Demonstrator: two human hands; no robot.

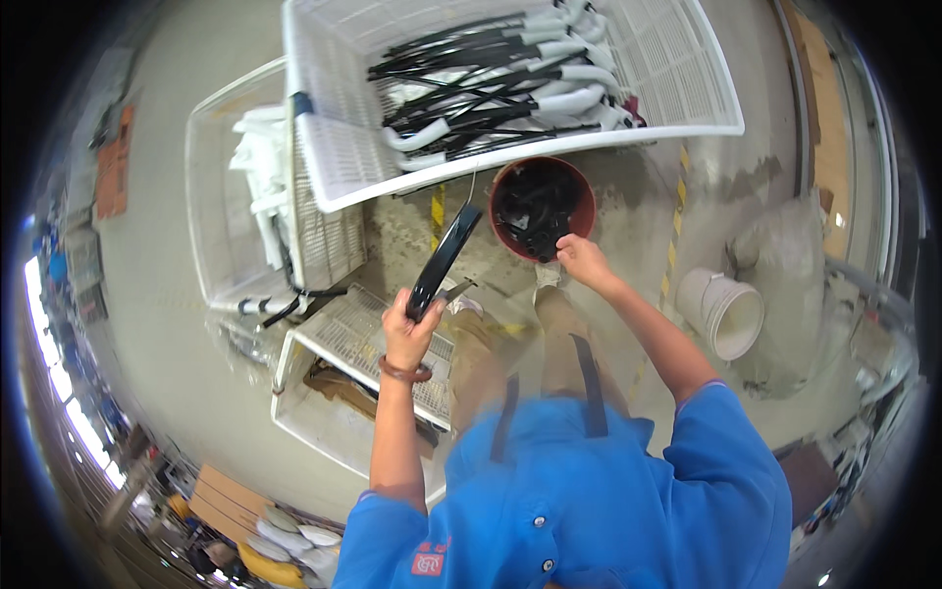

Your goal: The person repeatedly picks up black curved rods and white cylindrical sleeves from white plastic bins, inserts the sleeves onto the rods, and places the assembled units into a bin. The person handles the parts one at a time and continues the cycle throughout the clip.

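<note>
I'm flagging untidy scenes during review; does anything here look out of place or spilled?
Mainly a black-and-white part jutting past the lower edge of the left crate, unlike the white pieces lying inside. Dark patches on the floor also stand out; they may be damp, but I can't tell.

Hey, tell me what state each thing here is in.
Left hand: closed on the black part
Black part: held, slanted
Red bucket: open, black pieces inside
Right hand: at that bucket's rim, grip unclear
Large crate: open, holding rods
Left crate: open, white pieces inside
Lower crate: open
White bucket: uncovered
</note>
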